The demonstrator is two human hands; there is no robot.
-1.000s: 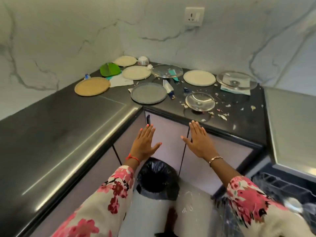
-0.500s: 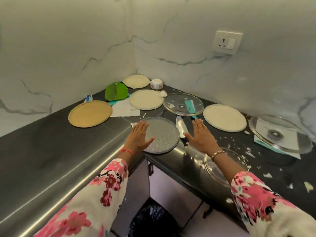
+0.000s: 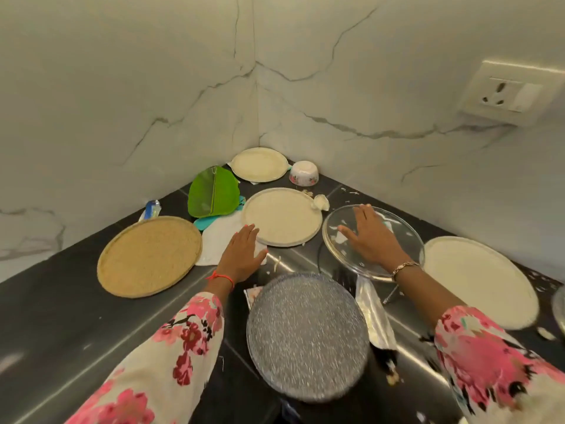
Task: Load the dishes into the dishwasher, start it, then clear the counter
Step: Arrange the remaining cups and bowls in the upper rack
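the right hand (image 3: 371, 241) is flat, fingers straight, over the glass plate (image 3: 337, 250) on the counter (image 3: 61, 316), and the left hand (image 3: 241, 255) is flat too, holding nothing, so the smooth glass might slip and break.

You wear long, loose sleeves of cream cloth printed with large pink and dark red flowers and thin black twigs. The left sleeve (image 3: 171, 347) and the right sleeve (image 3: 489, 356) carry the same print. Just behind your left hand (image 3: 241, 255), a thin red thread (image 3: 221, 278) circles the wrist. Just behind your right hand (image 3: 371, 240) sits a slim gold-coloured chain bracelet (image 3: 403, 267). The nails that show on your left hand are painted a pinkish orange.
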